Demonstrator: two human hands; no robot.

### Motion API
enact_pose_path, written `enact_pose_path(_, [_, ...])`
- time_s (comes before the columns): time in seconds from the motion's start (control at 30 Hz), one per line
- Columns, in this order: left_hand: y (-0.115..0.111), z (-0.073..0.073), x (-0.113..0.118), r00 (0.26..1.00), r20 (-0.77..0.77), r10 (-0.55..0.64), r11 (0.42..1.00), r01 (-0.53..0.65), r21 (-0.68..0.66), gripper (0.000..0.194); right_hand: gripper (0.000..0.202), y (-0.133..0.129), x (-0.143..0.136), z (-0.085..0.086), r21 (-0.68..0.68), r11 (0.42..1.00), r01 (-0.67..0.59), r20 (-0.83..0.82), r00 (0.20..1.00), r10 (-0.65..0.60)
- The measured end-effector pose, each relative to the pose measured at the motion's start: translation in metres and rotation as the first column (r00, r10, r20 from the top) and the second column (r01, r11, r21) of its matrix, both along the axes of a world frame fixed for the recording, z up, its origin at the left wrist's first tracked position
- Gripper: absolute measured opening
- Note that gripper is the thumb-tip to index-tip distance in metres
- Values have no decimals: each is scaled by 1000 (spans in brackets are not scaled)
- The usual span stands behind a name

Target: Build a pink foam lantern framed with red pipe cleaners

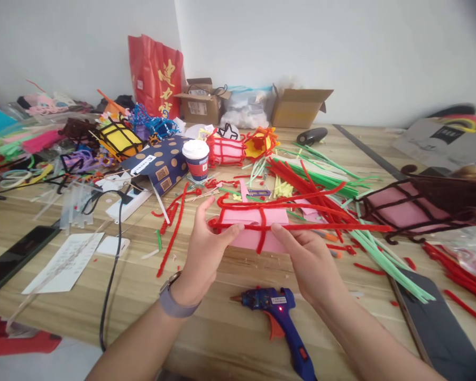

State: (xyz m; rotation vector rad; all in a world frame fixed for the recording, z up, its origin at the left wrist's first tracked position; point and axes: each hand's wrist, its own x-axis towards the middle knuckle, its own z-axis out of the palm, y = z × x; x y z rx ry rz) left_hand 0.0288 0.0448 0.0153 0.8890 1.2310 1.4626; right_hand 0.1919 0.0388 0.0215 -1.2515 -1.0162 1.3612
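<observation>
Red pipe cleaners (pixel 341 228) cross a pink sheet (pixel 275 217) above the tabletop (pixel 208 330), both pinched in the closed grip of left hand (pixel 201 243) and right hand (pixel 311 256); alignment seems in hand, the next move likely calling for even pressure

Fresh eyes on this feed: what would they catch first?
Probably the pink sheet crossed by red fuzzy stems, held at centre between the left hand and right hand. Next, the blue glue gun lying below them, its small light glowing red. Then the tall red bag, back left.
</observation>
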Motion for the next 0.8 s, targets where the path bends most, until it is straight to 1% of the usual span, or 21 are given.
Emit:
enact_pose_path(0.17, [-3, 0, 2, 999, -36, 28, 999, -28, 17, 77, 39, -1, -3, 3, -69, 997, 17, 13, 1000, -16])
enact_pose_path(0.3, [-3, -2, 2, 997, -52, 53, 998, -51, 38, 77, 38, -2, -5, 7, -83, 995, 50, -9, 999, -51])
enact_pose_path(0.4, [-2, -2, 3, 996, -55, 69, 997, -67, 38, 75, 37, -2, -5, 8, -77, 997, -4, -87, 996, -3])
enact_pose_path(0.5, [-2, -2, 3, 996, -48, 74, 997, -72, 43, 76, 28, -1, -5, 5, -88, 995, -49, -126, 991, 37])
enact_pose_path(0.57, [-3, -2, 4, 996, -39, 78, 996, -76, 50, 76, 25, 0, -5, 3, -67, 997, -28, -128, 992, 20])
enact_pose_path(0.63, [-4, -2, 5, 997, -28, 78, 996, -77, 42, 77, 25, 1, -6, 1, -4, 1000, -8, -130, 991, 7])
enact_pose_path(0.7, [-5, -1, 5, 996, -28, 79, 996, -78, 42, 77, 27, 2, -6, 0, 41, 999, -27, -132, 991, 32])
enact_pose_path(0.77, [-6, -1, 6, 995, -43, 87, 994, -84, 65, 75, 28, 3, -7, 0, 24, 999, -49, -131, 990, 52])
enact_pose_path(0.8, [-7, -1, 7, 994, -53, 92, 993, -87, 81, 74, 28, 3, -7, 1, 9, 999, -35, -136, 990, 36])
